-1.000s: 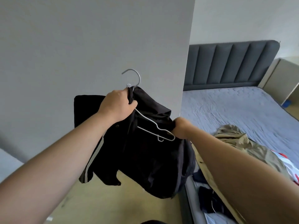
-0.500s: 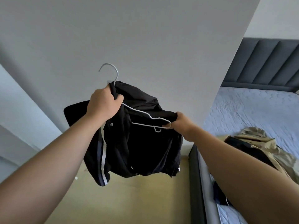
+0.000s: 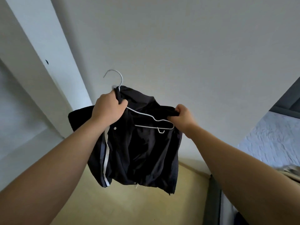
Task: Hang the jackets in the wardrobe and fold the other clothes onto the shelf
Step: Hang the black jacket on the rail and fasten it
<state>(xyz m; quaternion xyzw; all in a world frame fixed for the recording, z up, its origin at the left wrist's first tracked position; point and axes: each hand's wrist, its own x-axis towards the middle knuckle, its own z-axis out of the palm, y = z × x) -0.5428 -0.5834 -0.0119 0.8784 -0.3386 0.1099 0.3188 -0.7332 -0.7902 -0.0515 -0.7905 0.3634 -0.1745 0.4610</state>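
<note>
Black jacket (image 3: pixel 142 151) with a white side stripe is held in the air on a white wire hanger (image 3: pixel 141 113), in front of a plain grey panel (image 3: pixel 178 46) and above the yellowish floor (image 3: pixel 146 202). Left hand (image 3: pixel 108 108) is closed around the hanger neck just below the hook, bunching collar fabric with it. Right hand (image 3: pixel 182 117) pinches the jacket's shoulder at the hanger's right end (the wire arm lies exposed over the cloth). Hands are apart, one at each end. The jacket body hangs crumpled below. A bed (image 3: pixel 272 143) with pale blue cover shows at the right edge
</note>
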